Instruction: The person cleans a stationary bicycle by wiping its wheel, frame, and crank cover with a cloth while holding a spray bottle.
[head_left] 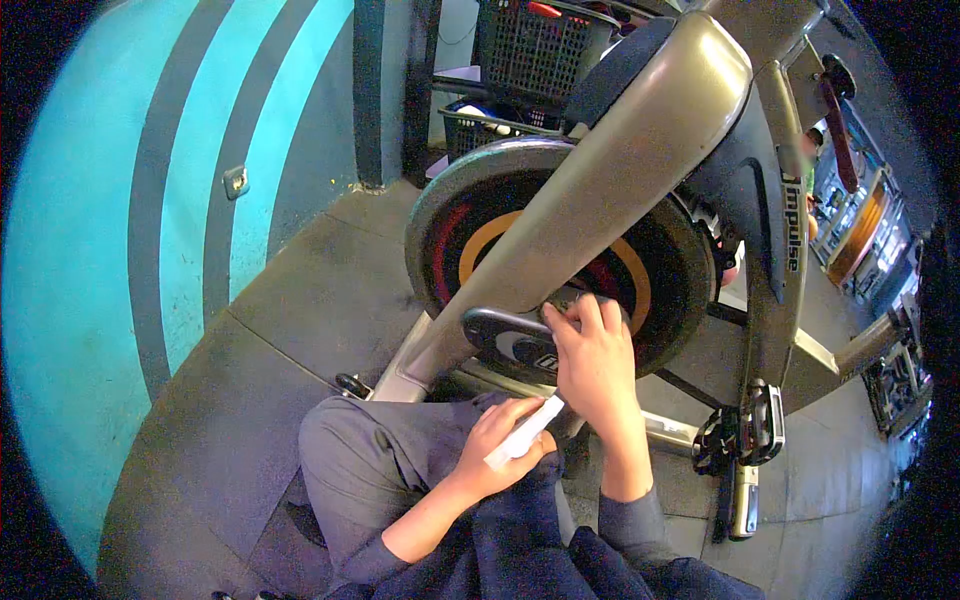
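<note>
My left hand [495,447] is closed around a white object [524,433], perhaps a tube or folded cloth, above my lap. To its upper right, my right hand [592,365] reaches to the top edge of the black crank cover [500,335] on an exercise bike. Its fingers are bent and pressed together there; what they hold, if anything, is hidden. Behind the hand stands the dark round flywheel [440,215] with an orange ring. The bike's thick gold-grey frame tube [600,170] slants across the flywheel.
A pedal [767,425] sticks out at the lower right of the bike. Black baskets [540,50] stand behind it. A turquoise striped wall [90,230] rises on the left. Other gym equipment [865,235] is at the far right.
</note>
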